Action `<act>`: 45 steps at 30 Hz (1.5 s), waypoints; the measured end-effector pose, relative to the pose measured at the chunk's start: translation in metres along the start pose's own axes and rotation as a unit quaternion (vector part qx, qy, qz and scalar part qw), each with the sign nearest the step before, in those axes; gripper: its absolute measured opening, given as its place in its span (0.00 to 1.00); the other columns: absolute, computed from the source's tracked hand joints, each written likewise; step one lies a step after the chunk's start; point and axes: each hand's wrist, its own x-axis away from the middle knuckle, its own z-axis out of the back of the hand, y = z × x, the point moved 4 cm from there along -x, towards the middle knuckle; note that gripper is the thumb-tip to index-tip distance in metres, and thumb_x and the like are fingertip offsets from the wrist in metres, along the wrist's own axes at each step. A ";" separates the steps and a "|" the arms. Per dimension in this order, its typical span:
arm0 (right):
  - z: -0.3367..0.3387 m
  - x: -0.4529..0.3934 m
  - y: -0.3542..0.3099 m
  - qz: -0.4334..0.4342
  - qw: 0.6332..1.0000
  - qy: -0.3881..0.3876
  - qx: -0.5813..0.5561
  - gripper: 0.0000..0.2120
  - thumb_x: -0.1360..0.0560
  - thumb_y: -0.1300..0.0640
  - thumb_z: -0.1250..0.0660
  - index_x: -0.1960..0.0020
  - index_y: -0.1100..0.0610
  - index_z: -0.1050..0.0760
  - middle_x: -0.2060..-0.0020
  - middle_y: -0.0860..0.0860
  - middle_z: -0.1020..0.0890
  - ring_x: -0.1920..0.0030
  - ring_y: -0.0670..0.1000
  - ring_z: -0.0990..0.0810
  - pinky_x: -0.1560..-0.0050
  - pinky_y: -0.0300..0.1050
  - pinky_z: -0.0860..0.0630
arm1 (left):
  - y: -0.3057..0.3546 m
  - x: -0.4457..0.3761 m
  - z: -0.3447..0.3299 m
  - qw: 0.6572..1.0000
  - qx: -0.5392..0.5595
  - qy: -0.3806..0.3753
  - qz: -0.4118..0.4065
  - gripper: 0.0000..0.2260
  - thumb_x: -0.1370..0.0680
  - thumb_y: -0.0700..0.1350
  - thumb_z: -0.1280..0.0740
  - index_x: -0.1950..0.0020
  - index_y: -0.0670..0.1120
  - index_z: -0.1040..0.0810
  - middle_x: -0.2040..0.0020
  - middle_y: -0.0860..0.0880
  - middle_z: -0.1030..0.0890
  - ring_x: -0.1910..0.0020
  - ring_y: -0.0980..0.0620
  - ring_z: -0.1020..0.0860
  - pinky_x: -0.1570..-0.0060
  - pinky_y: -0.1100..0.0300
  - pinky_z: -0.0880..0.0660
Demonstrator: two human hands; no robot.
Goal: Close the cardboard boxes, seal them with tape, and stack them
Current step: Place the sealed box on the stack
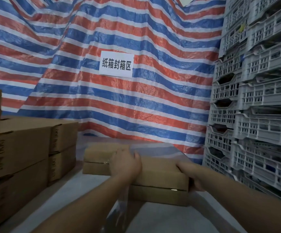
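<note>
Head cam: both hands are on the closed cardboard box (160, 175), held by its 2 ends, probably so it stays level. Right hand (192, 178) fingers clamp around the near right corner; left hand (125, 163) rests on the left end, fingers loosely spread. Beyond it lies another flat box (99, 158), apparently taped, a likely stacking spot. Taller box stacks (18, 148) crowd the left, gray crates (254, 115) the right.

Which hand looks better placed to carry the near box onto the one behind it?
Probably the right hand: its grip wraps the near box's right end. The left hand only lies on its top left edge, beside the rear box.
</note>
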 end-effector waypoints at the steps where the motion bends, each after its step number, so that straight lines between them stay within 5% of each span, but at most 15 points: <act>1: -0.001 -0.010 -0.003 0.015 1.000 -0.011 -0.007 0.10 0.17 0.59 0.37 0.40 0.64 0.23 0.43 0.63 0.20 0.42 0.62 0.21 0.33 0.56 0.28 | 0.003 -0.010 -0.003 0.998 -0.035 0.040 -0.041 0.18 0.19 0.55 0.45 0.47 0.45 0.22 0.49 0.46 0.20 0.49 0.49 0.23 0.42 0.51 0.25; 4: -0.007 -0.042 -0.014 0.055 0.998 -0.031 -0.012 0.10 0.20 0.59 0.33 0.41 0.63 0.22 0.49 0.60 0.16 0.47 0.60 0.18 0.37 0.58 0.24 | 0.005 -0.042 -0.019 0.986 -0.121 0.045 -0.103 0.16 0.19 0.54 0.46 0.43 0.47 0.24 0.44 0.47 0.22 0.43 0.48 0.26 0.37 0.50 0.30; 8: -0.018 -0.076 -0.020 0.036 0.994 -0.034 -0.101 0.09 0.20 0.54 0.34 0.44 0.57 0.23 0.53 0.60 0.15 0.52 0.59 0.16 0.56 0.53 0.19 | -0.001 -0.081 -0.043 0.963 -0.233 0.010 -0.138 0.18 0.18 0.56 0.45 0.32 0.50 0.29 0.36 0.46 0.25 0.36 0.45 0.28 0.33 0.48 0.34; 13: -0.032 -0.108 -0.024 0.066 0.990 -0.016 -0.121 0.09 0.17 0.54 0.40 0.41 0.56 0.24 0.49 0.59 0.16 0.49 0.57 0.18 0.52 0.52 0.19 | -0.002 -0.106 -0.063 0.925 -0.323 -0.093 -0.176 0.29 0.17 0.58 0.46 0.20 0.50 0.50 0.34 0.42 0.26 0.36 0.41 0.26 0.38 0.46 0.28; 18: -0.034 -0.118 -0.027 0.056 0.991 -0.019 -0.118 0.10 0.18 0.53 0.38 0.40 0.56 0.24 0.49 0.59 0.16 0.48 0.58 0.17 0.48 0.55 0.18 | -0.005 -0.112 -0.068 0.918 -0.340 -0.076 -0.188 0.32 0.18 0.59 0.46 0.20 0.50 0.58 0.39 0.42 0.24 0.42 0.43 0.23 0.44 0.46 0.24; 22: -0.025 -0.106 -0.032 0.023 0.988 0.038 -0.148 0.15 0.22 0.48 0.32 0.40 0.55 0.26 0.53 0.57 0.19 0.57 0.57 0.20 0.77 0.48 0.22 | -0.006 -0.103 -0.057 0.914 -0.349 -0.084 -0.188 0.29 0.17 0.59 0.47 0.20 0.51 0.51 0.36 0.42 0.25 0.39 0.42 0.25 0.41 0.47 0.27; 23: -0.020 -0.099 -0.035 0.017 0.990 0.062 -0.126 0.17 0.21 0.46 0.34 0.37 0.56 0.27 0.53 0.56 0.21 0.58 0.56 0.22 0.76 0.46 0.22 | -0.004 -0.099 -0.049 0.921 -0.337 -0.066 -0.186 0.26 0.17 0.58 0.47 0.21 0.50 0.44 0.37 0.43 0.24 0.39 0.43 0.25 0.42 0.48 0.28; 25: -0.009 -0.088 -0.044 0.041 0.994 0.101 -0.027 0.21 0.17 0.44 0.43 0.32 0.58 0.31 0.48 0.56 0.24 0.51 0.56 0.24 0.54 0.51 0.19 | 0.001 -0.089 -0.027 0.947 -0.275 -0.028 -0.165 0.17 0.17 0.55 0.46 0.33 0.49 0.27 0.45 0.47 0.20 0.49 0.49 0.23 0.47 0.53 0.27; 27: -0.003 -0.069 -0.058 0.094 0.989 0.114 0.002 0.21 0.16 0.45 0.46 0.31 0.58 0.31 0.43 0.55 0.24 0.45 0.56 0.24 0.40 0.54 0.24 | 0.010 -0.073 0.000 0.964 -0.218 -0.020 -0.152 0.12 0.17 0.51 0.42 0.44 0.48 0.22 0.53 0.51 0.21 0.56 0.54 0.24 0.51 0.59 0.25; 31: 0.003 0.002 -0.084 0.162 0.978 0.131 -0.025 0.15 0.18 0.52 0.43 0.37 0.61 0.30 0.47 0.57 0.23 0.52 0.55 0.23 0.54 0.47 0.27 | 0.039 -0.025 0.072 0.983 -0.113 -0.025 -0.143 0.07 0.18 0.47 0.39 0.44 0.48 0.23 0.51 0.50 0.20 0.53 0.51 0.20 0.46 0.56 0.21; 34: 0.007 0.075 -0.103 0.233 0.960 0.152 -0.041 0.12 0.20 0.54 0.40 0.57 0.61 0.27 0.59 0.57 0.24 0.58 0.56 0.24 0.62 0.44 0.32 | 0.065 0.018 0.126 0.976 -0.113 -0.010 -0.184 0.06 0.17 0.45 0.39 0.45 0.47 0.23 0.50 0.48 0.20 0.53 0.49 0.20 0.47 0.54 0.21; 36: 0.006 0.128 -0.109 0.282 0.946 0.150 -0.057 0.15 0.21 0.53 0.39 0.63 0.60 0.31 0.64 0.58 0.29 0.60 0.57 0.25 0.62 0.46 0.31 | 0.075 0.052 0.162 0.977 -0.095 -0.009 -0.193 0.08 0.17 0.47 0.40 0.47 0.47 0.23 0.52 0.48 0.20 0.54 0.49 0.20 0.47 0.52 0.21; 39: -0.005 0.204 -0.108 0.335 0.926 0.139 -0.108 0.14 0.20 0.55 0.39 0.57 0.66 0.24 0.61 0.67 0.23 0.59 0.63 0.21 0.55 0.52 0.20 | 0.075 0.109 0.215 0.978 -0.049 0.004 -0.201 0.15 0.16 0.52 0.44 0.51 0.46 0.23 0.56 0.47 0.20 0.56 0.49 0.20 0.51 0.53 0.21; 42: -0.023 0.271 -0.095 0.357 0.912 0.143 -0.145 0.15 0.20 0.59 0.39 0.66 0.58 0.27 0.73 0.53 0.25 0.67 0.55 0.26 0.66 0.43 0.29 | 0.066 0.161 0.260 0.976 -0.052 0.030 -0.208 0.21 0.15 0.54 0.47 0.59 0.46 0.24 0.63 0.48 0.22 0.63 0.51 0.22 0.58 0.56 0.23; 45: -0.045 0.333 -0.070 0.374 0.904 0.135 -0.160 0.20 0.21 0.58 0.38 0.71 0.56 0.32 0.78 0.48 0.32 0.71 0.51 0.33 0.67 0.43 0.36 | 0.042 0.204 0.303 0.979 -0.001 0.037 -0.199 0.21 0.16 0.54 0.43 0.64 0.45 0.25 0.67 0.49 0.23 0.67 0.51 0.23 0.63 0.56 0.25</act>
